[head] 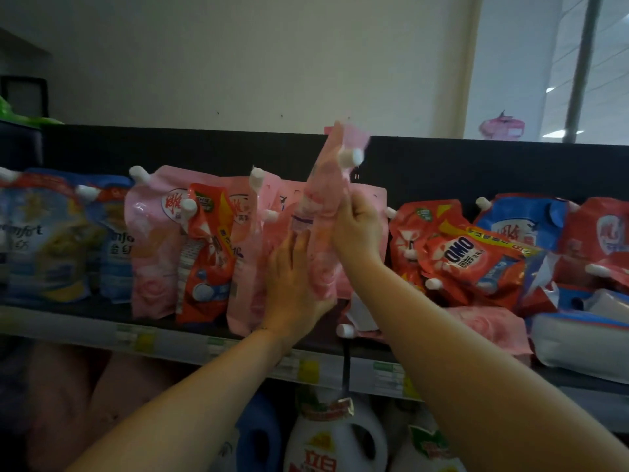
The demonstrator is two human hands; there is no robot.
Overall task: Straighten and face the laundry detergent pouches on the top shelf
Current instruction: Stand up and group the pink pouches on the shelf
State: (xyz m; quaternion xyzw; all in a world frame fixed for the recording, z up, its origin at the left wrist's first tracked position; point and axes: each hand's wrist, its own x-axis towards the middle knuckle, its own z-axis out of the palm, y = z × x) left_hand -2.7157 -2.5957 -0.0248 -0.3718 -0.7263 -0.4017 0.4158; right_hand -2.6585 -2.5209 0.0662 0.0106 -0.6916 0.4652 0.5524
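Held pink pouch (pixel 323 199) is lifted above the top shelf (pixel 68 327), upright and leaning a little, blurred, with its white cap (pixel 354 157) above both hands. Right hand (pixel 357 229) grips the pouch's middle, fingers curled round it. Left hand (pixel 292 291) sits lower, fingers straight and pressed flat against the pouch's lower left side. Just left of the left hand, standing pink pouches (pixel 153 240) with a red pouch (pixel 204 253) leaning across their front. Further left, blue pouches (pixel 44 240), upright. Right of the right hand, red OMO pouches (pixel 469 264) slumped in a heap. Under the right forearm, a flat pink pouch (pixel 486 327) lies on the shelf. Below both arms, a white bottle (pixel 333 441).
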